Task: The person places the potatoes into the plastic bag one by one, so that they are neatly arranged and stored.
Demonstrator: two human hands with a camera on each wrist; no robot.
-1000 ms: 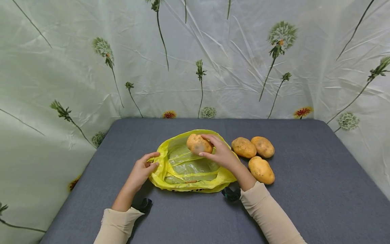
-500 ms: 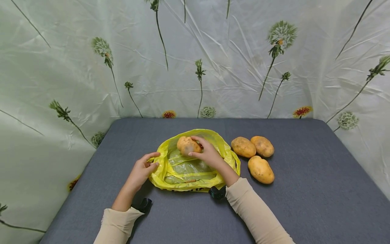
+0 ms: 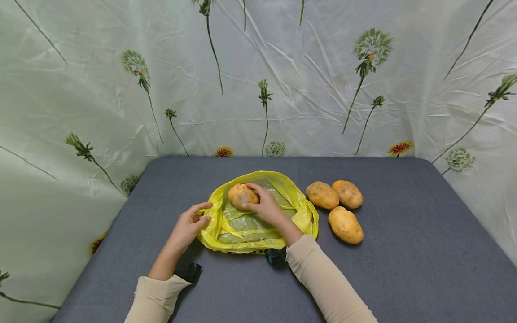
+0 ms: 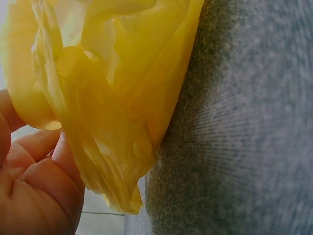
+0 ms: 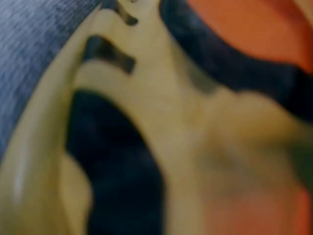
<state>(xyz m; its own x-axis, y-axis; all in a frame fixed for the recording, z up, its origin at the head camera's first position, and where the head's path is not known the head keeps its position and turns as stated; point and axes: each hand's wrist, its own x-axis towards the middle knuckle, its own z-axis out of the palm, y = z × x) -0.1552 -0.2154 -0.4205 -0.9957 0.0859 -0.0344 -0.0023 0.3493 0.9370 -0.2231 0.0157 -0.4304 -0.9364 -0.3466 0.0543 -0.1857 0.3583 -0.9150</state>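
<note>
A yellow plastic bag (image 3: 258, 244) lies spread on the table with its mouth facing up. My left hand (image 3: 187, 226) grips the bag's left rim between thumb and fingers; in the left wrist view the thin yellow film (image 4: 112, 107) hangs beside the fingers (image 4: 51, 183). Inside the bag's mouth, toward its far left side, my right hand (image 3: 264, 205) holds a potato (image 3: 241, 196) by its right side. The right wrist view is blurred and filled by the bag's printed outside (image 5: 181, 161), so that hand is hidden there.
Three more potatoes sit just right of the bag: one (image 3: 322, 195) nearest it, one (image 3: 348, 194) behind, one (image 3: 346, 225) in front. The grey cloth-covered table (image 3: 404, 260) ends at a flower-printed curtain (image 3: 315, 89) at the back.
My right hand has carried the potato leftward and slightly lower within the bag's mouth. The left hand has stayed at the rim, and the other potatoes have not moved.
</note>
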